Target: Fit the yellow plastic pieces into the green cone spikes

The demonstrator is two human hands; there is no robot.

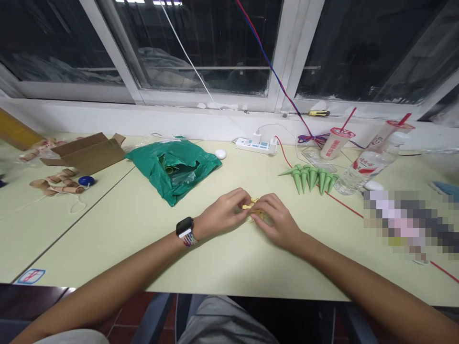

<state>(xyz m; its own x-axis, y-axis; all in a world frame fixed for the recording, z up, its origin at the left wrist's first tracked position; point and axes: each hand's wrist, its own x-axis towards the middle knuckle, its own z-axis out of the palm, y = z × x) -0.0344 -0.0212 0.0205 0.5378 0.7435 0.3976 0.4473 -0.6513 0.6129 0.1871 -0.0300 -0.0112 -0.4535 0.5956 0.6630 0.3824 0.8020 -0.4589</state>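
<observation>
Both of my hands meet over the middle of the pale table (143, 258). My left hand (225, 210), with a watch on its wrist, pinches small yellow pieces (255, 202). From the other side my right hand (276, 220) closes its fingertips on the same yellow pieces. Their exact kind cannot be made out, as the fingers cover much of them. More yellow bits lie on the table under the fingertips. Right of my hands lies a group of green cone-shaped pieces (311, 177). A torn green plastic bag (175, 167) lies to the left.
A power strip (256, 145) with cables stands near the wall. At the right are a water bottle (369, 162) and a cup with a straw (337, 142). At the left are an open cardboard box (89, 155) and wooden toys with a blue ball (86, 180).
</observation>
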